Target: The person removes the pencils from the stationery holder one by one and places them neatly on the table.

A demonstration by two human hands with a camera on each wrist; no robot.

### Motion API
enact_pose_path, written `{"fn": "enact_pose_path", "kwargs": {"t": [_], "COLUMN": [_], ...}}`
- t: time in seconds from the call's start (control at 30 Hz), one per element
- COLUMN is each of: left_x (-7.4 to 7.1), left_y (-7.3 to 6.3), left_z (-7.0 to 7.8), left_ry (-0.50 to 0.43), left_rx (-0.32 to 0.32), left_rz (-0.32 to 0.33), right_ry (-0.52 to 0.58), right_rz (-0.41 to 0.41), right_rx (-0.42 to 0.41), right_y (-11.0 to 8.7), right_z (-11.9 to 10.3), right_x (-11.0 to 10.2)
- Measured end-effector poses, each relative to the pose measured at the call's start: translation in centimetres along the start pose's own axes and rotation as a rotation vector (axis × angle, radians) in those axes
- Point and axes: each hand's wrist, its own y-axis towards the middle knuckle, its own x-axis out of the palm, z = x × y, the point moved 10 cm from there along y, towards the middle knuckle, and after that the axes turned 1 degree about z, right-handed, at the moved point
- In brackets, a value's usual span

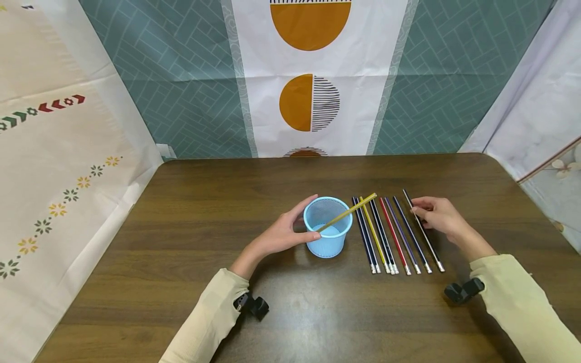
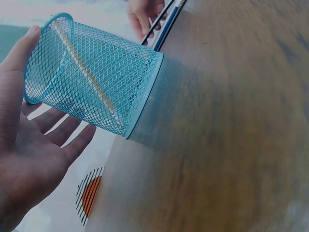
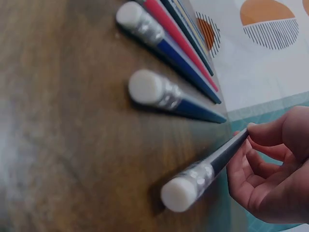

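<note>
My left hand (image 1: 283, 232) holds a light-blue mesh pencil cup (image 1: 328, 248) at its rim, thumb in front and fingers behind. The cup stands upright on the table; the left wrist view shows its mesh wall (image 2: 104, 63). One yellow pencil (image 1: 347, 213) leans inside, its upper end above the rim. On the right, my right hand (image 1: 438, 214) pinches a black pencil (image 1: 426, 237) between thumb and fingers near its far end. In the right wrist view this pencil's white eraser (image 3: 178, 194) is close to the camera, at or near the tabletop.
Between the cup and my right hand, several pencils lie side by side, erasers toward me, among them a yellow pencil (image 1: 374, 234) and a red pencil (image 1: 394, 234). The brown wooden table (image 1: 181, 242) ends at a patterned cloth (image 1: 195, 101) behind.
</note>
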Motion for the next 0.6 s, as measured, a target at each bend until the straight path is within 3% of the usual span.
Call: {"fn": "enact_pose_path", "kwargs": {"t": [0.6], "left_x": [0.07], "left_y": [-0.08], "left_z": [0.14], "left_ry": [0.003], "left_rx": [-0.009], "left_rz": [0.001], "right_ry": [-0.006], "right_rz": [-0.020], "right_rx": [0.031], "right_y": [-0.34], "right_z": [0.67], "right_x": [0.38]}}
